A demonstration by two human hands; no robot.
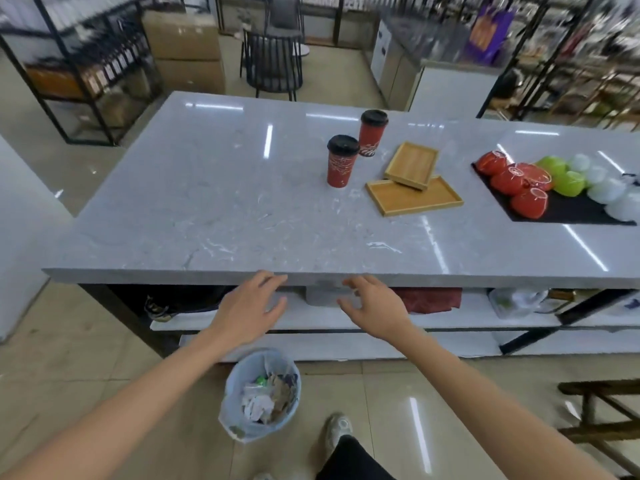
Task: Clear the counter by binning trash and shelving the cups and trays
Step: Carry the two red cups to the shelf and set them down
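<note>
Your left hand point(247, 306) and right hand point(375, 306) hover spread and empty at the counter point(207, 216) near edge. Two lidded red cups point(341, 161) stand far, wooden trays point(414, 192) just right; bin point(261, 394) below, holding trash.

counter point(207, 209): marble | two lidded red cups point(342, 161) | two wooden trays point(414, 195), overlapping | black mat point(568, 211), possibly slate

Grey-veined marble counter point(207, 209), red black-lidded cups point(341, 161), tan wooden trays point(414, 199), red, green, white bowls point(530, 181).
</note>
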